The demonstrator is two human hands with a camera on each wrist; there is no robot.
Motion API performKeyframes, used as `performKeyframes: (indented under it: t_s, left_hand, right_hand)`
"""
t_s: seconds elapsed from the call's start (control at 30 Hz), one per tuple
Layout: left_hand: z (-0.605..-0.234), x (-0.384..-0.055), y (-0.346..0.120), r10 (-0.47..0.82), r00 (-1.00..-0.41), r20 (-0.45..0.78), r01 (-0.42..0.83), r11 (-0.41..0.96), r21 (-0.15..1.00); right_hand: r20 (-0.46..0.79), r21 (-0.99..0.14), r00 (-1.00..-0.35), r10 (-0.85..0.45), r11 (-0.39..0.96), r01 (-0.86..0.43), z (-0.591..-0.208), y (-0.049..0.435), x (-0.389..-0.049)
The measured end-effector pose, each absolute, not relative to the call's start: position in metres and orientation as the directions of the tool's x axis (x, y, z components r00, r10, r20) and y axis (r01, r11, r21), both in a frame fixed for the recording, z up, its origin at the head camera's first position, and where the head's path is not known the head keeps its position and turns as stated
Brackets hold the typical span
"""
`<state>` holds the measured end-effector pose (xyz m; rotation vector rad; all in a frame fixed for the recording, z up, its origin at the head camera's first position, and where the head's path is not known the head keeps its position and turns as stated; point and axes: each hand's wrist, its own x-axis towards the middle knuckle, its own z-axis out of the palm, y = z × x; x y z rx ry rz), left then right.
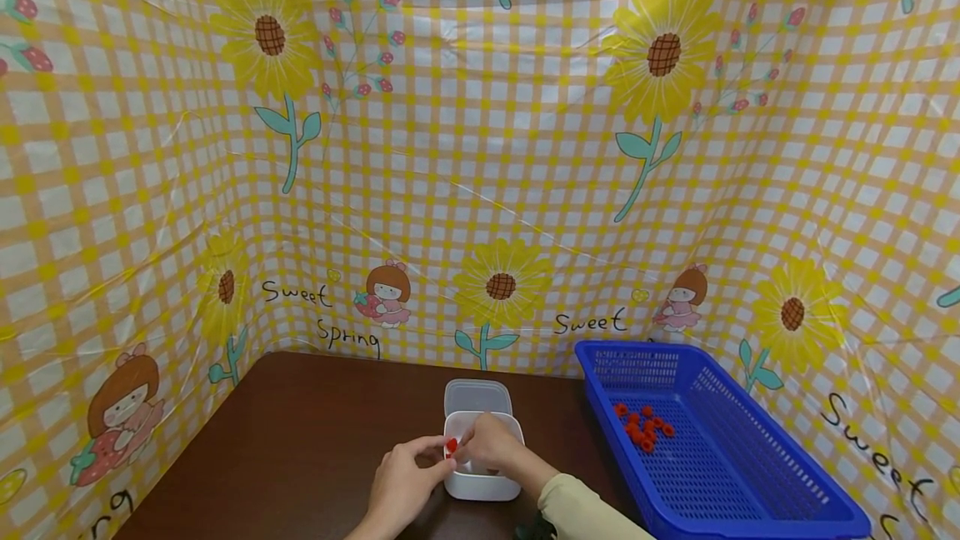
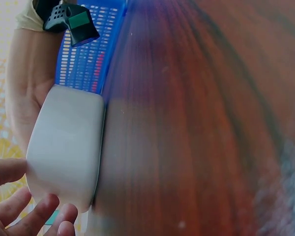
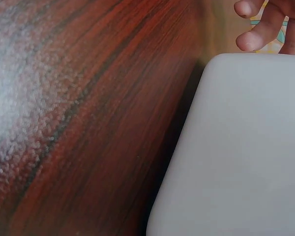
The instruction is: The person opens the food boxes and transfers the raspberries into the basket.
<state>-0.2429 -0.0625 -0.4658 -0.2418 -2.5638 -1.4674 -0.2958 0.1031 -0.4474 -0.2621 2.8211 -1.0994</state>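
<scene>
A white plastic box [image 1: 483, 486] stands on the table. My left hand [image 1: 405, 477] is at its left rim, index finger and thumb pinching a small red piece [image 1: 452, 445]; its other fingers curl loosely by the box wall in the left wrist view. My right hand [image 1: 491, 444] reaches over the rim into the box, fingers pointing down; its fingertips are hidden inside, so whether they hold anything I cannot tell. In the right wrist view the box wall [image 3: 241, 147] fills the lower right, with left-hand fingers [image 3: 253, 39] beyond it.
A translucent lid [image 1: 477, 397] lies directly behind the box. At the right stands a blue perforated basket [image 1: 720, 482] with several small red pieces [image 1: 647, 427] toward its left side. Brown wooden table [image 1: 322, 440] extends to the left; a checked, sunflower-printed cloth [image 1: 487, 165] hangs around it.
</scene>
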Motion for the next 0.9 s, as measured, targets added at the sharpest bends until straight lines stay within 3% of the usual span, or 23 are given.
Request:
performKeyframes:
  t_s: [0.9]
  left_hand:
    - [-0.4654,-0.2424,-0.0626,0.045,-0.971,0.235,0.225,0.502,0.835]
  right_hand:
    - [-0.036,-0.735,-0.957,-0.289,0.656,-0.171,-0.4399,0.1063,-0.2953]
